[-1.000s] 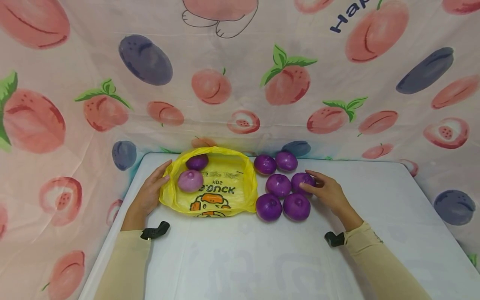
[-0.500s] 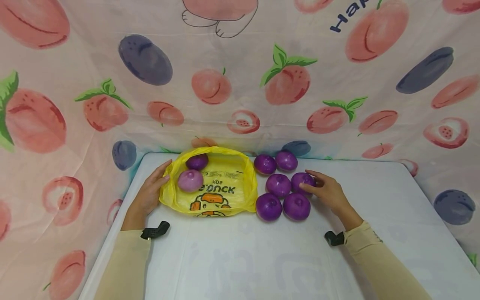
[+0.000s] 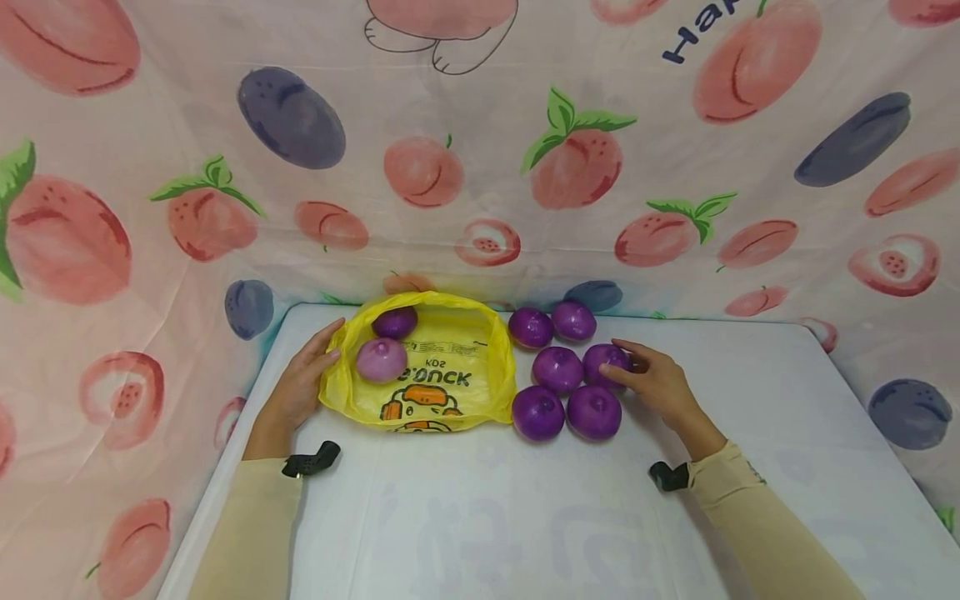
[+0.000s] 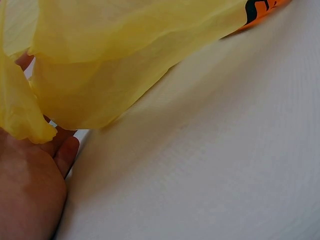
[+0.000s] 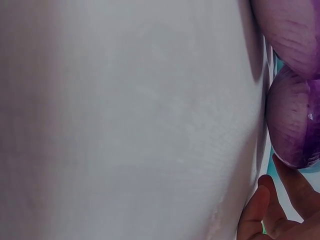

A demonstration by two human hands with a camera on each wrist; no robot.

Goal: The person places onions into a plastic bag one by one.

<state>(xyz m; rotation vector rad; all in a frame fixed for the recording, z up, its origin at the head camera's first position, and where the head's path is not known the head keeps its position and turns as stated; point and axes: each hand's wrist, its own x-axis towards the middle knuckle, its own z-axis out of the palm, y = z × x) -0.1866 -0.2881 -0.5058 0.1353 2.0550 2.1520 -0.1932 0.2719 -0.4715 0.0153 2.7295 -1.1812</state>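
Purple onions [image 3: 537,413] stood nearest, on the table [image 3: 480,517] beside the yellow bag [image 3: 504,367]. Beyond, the left hand [image 3: 300,387] held the bag's rim; the right hand [image 3: 663,387] pinched another onion [image 3: 597,358]. Two back onions [image 3: 531,328] sat farthest. Gripping seemed the step in hand; next, a clean lift was likely called for.

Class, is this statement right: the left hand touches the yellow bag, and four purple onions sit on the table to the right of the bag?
The number is wrong: six purple onions, not four, sit there, as the head view shows. The left hand does touch the yellow bag.
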